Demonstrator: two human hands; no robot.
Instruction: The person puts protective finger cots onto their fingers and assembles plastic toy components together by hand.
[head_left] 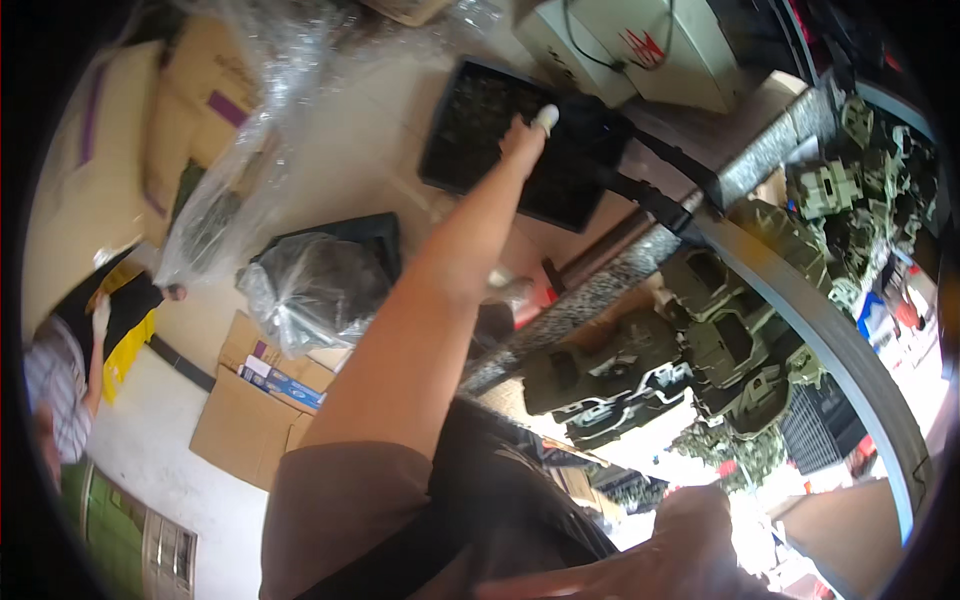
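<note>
My left arm stretches out over a black rectangular tray [441,118] on the floor, which holds dark contents too dim to make out. At its end my left hand [521,141] is closed, with a small white rounded thing [547,117] at its fingers; its exact kind does not show. A black strap-like piece [672,152] runs from the tray's right side to the rack post. Low on the right, my right hand [690,525] is close to the camera and smeared, its fingers not readable.
A metal rack [820,300] on the right bears several olive-green moulded parts [735,345]. A plastic-wrapped bundle [325,285], cardboard boxes [235,425] and clear film [270,120] lie left. Pale boxes [690,60] stand behind the tray. Another person [65,390] is at far left.
</note>
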